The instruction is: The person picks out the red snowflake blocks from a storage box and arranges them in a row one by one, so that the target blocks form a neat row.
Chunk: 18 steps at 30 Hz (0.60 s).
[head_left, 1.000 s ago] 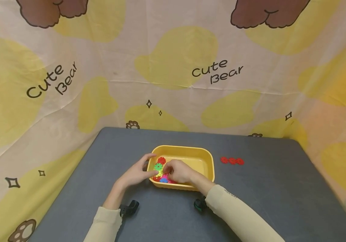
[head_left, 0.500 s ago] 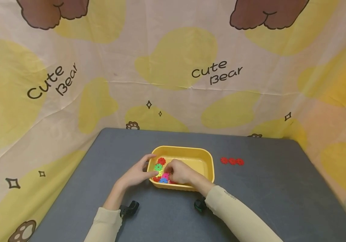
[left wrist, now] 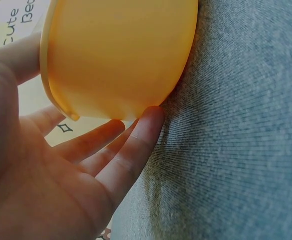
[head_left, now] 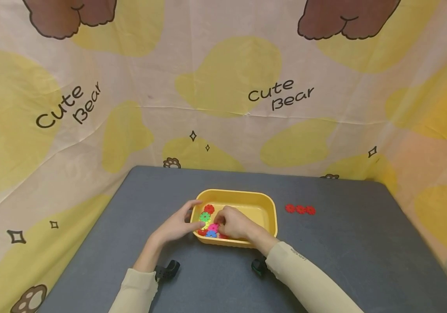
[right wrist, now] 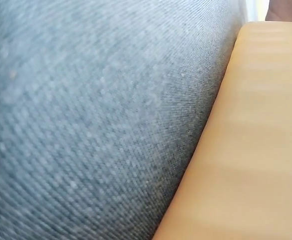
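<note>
A yellow plastic basket [head_left: 255, 208] sits on the table, with several small notched snowflake discs at its left end. Among them are a red disc [head_left: 209, 209], a green disc [head_left: 205, 217], a pink disc [head_left: 213, 228] and a blue disc [head_left: 211, 234]. My left hand [head_left: 172, 224] holds the basket's left end, its thumb over the rim and fingers against the outer wall [left wrist: 121, 55]. Inside the basket, my right hand [head_left: 233, 222] reaches down with curled fingers right at the pink disc. Its fingertips are hidden, so I cannot tell whether they pinch one.
Three red discs in a row [head_left: 300, 209] lie on the grey table [head_left: 345, 243] to the right of the basket. A printed cloth [head_left: 223, 87] hangs behind and beside the table. Black wrist straps with cameras [head_left: 167, 269] hang beneath both wrists.
My right hand has shifted slightly to the right over the discs inside the basket. The left hand keeps its place at the basket's end.
</note>
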Each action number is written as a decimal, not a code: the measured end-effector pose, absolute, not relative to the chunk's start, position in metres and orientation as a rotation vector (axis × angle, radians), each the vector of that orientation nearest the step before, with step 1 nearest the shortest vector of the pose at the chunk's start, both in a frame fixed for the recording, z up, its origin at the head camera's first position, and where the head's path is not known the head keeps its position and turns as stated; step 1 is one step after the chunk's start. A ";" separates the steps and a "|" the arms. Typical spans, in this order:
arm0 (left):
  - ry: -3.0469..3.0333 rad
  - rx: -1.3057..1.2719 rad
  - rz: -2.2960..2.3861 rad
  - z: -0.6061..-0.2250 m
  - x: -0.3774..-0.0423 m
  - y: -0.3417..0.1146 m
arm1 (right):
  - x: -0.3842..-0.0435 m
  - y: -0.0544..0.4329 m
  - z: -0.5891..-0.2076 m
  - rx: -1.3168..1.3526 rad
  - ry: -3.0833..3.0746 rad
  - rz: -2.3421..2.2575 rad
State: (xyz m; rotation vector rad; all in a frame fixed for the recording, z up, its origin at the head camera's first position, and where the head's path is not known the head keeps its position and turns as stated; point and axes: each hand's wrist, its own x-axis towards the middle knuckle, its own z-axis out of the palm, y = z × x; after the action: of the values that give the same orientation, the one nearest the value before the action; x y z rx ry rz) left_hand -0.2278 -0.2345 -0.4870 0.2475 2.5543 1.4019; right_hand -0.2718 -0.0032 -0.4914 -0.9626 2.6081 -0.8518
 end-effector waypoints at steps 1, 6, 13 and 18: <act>2.554 0.248 1.402 -0.487 -0.228 -0.234 | -0.272 -0.003 -0.492 -0.953 2.607 -0.855; 2.555 0.241 1.401 -0.489 -0.229 -0.235 | -0.273 -0.002 -0.491 -0.972 2.601 -0.849; 2.554 0.229 1.400 -0.490 -0.230 -0.235 | -0.273 -0.001 -0.490 -0.947 2.601 -0.824; 2.555 0.226 1.395 -0.489 -0.229 -0.234 | -0.273 0.000 -0.489 -0.913 2.608 -0.822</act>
State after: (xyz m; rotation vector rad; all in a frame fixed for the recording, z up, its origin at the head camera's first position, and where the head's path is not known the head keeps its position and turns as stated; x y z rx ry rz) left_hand -0.2293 -0.2342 -0.4889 0.2256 2.5554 1.3952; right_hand -0.2726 -0.0002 -0.4892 -0.9134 2.6084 -0.8217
